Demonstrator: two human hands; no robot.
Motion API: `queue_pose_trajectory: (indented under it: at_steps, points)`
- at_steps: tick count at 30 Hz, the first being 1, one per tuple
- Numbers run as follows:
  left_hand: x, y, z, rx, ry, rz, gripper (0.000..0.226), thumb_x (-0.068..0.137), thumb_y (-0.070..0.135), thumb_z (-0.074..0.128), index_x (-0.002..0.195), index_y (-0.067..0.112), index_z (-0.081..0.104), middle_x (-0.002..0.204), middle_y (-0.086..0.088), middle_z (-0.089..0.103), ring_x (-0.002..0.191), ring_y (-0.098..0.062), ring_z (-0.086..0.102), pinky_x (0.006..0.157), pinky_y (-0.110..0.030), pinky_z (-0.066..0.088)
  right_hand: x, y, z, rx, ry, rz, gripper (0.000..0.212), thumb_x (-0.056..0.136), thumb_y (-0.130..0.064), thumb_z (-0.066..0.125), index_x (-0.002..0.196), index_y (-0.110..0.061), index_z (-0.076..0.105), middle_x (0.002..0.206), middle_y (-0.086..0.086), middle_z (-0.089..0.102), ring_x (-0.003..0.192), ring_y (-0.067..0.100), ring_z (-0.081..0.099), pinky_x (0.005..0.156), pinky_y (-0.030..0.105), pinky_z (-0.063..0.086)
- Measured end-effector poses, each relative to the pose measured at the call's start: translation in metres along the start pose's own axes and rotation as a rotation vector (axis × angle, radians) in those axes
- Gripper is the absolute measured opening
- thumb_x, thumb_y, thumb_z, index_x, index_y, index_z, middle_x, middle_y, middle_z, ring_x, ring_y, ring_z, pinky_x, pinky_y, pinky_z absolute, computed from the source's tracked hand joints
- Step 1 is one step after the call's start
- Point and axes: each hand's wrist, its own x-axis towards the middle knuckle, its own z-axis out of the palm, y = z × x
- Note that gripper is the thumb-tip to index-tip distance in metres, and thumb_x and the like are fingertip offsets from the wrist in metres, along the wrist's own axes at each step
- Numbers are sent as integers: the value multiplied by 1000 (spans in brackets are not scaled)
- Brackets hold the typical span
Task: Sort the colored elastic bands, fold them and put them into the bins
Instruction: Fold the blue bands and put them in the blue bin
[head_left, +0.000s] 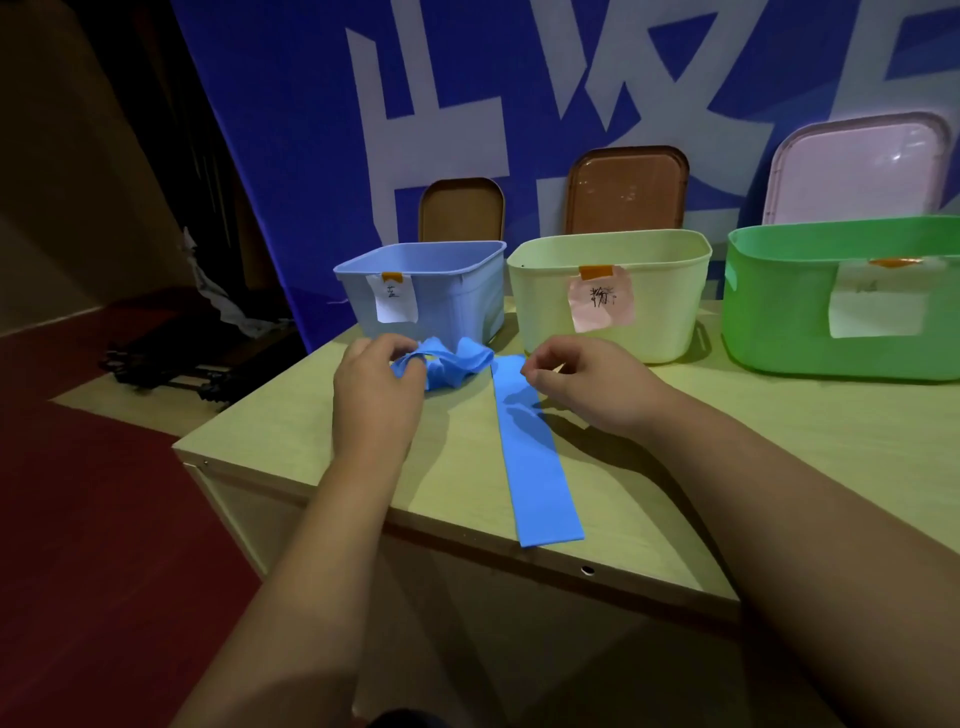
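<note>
A long blue elastic band lies on the wooden table; one end lies flat down to the front edge, the other is bunched up by the blue bin. My left hand pinches the bunched end between thumb and fingers. My right hand has its fingers curled at the band's right edge near the bend; whether the fingertips pinch the band is unclear. A cream bin and a green bin stand to the right of the blue one, each with a paper label.
Three lids lean on the blue banner behind the bins: tan, brown, pink. The table's left corner drops to a red floor. Dark clutter lies on the floor at the left.
</note>
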Motion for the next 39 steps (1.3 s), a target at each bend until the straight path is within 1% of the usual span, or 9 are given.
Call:
queue_pose_trajectory:
  at_steps: [2,8,13,16,19,24,27,30,39]
  points:
    - [2,13,-5,-57,23,53,17,98,19,72,113,26,76,111,6,67,101,-11,62,75,-9,39,1,-2,0,43,31,-31,12,100,-34,72,112,-35,74,111,-17,71,81,1,68,60,8,45]
    - [21,43,-17,-83,57,142,11,98,24,68,105,30,75,101,10,74,91,-13,69,73,-34,58,0,-10,-1,24,-41,-52,46,99,-45,74,142,-49,59,135,-21,63,111,4,67,90,27,56]
    - [67,14,-40,158,144,30,23,95,28,63,110,24,79,104,-9,72,92,-33,69,78,-41,58,-1,-10,0,9,-72,-59,43,99,-45,73,140,-53,60,137,-23,63,112,1,64,85,22,51]
    - [74,14,-46,135,-16,25,22,87,30,68,103,27,82,98,-4,71,92,-26,68,79,-34,51,-1,-11,0,13,-67,-41,40,100,-45,72,138,-51,62,136,-22,64,111,3,65,86,24,52]
    - [67,35,-46,-100,-146,34,17,83,31,68,95,32,80,96,-4,72,89,-21,70,79,-32,56,-1,-14,3,15,-54,-41,40,99,-47,73,137,-48,63,135,-22,64,109,5,68,87,27,54]
    - [49,69,-43,-483,-334,54,23,95,2,69,101,21,82,100,-1,73,81,-13,71,68,-29,65,-8,-23,2,235,22,-84,43,101,-52,69,141,-40,64,130,-22,69,107,-5,69,82,14,57]
    - [47,87,-33,-544,-394,122,24,93,-4,70,103,14,82,94,3,75,80,-7,70,72,-22,61,-7,-30,1,431,117,-82,32,106,-51,61,127,-31,74,118,-12,78,111,8,73,101,35,57]
    - [47,95,-20,-597,-443,119,23,92,0,76,106,17,80,102,8,78,86,-3,70,72,-21,58,-3,-32,1,572,156,-35,33,108,-49,60,122,-24,76,110,2,81,106,22,76,104,49,58]
    - [30,93,27,-1067,-521,-173,24,104,-2,58,121,9,71,98,-9,78,91,-23,73,82,-33,61,1,-28,-2,468,260,-16,25,105,-38,67,91,-17,73,86,1,74,81,16,68,84,40,57]
